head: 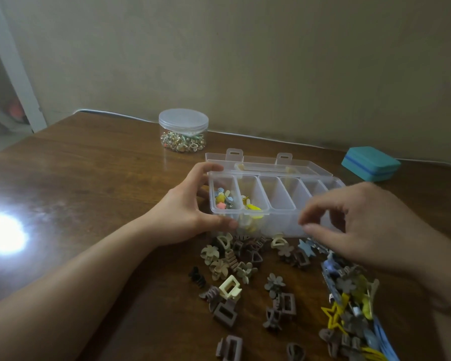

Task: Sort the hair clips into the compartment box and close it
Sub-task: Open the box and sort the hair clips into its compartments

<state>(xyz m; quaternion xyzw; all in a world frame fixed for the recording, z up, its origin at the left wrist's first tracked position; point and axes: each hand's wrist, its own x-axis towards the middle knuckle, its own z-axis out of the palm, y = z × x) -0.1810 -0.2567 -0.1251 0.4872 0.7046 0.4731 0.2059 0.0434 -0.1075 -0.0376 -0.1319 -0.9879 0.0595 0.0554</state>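
**A:** Nearest me, loose hair clips (245,277) are lying scattered on the table (89,178). What should I be doing?

**B:** I'm bracing the compartment box (271,201) with my left hand (190,212), thumb and fingers spread round its left end. My right hand (349,225) is hovering at the front wall, fingertips pressed near together; whether it's pinching a clip, I cannot tell.

**A:** Orientation?

**B:** Its long axis is running left to right, the open lid lying back toward the wall. I'd be keeping it steady, one kind per compartment.
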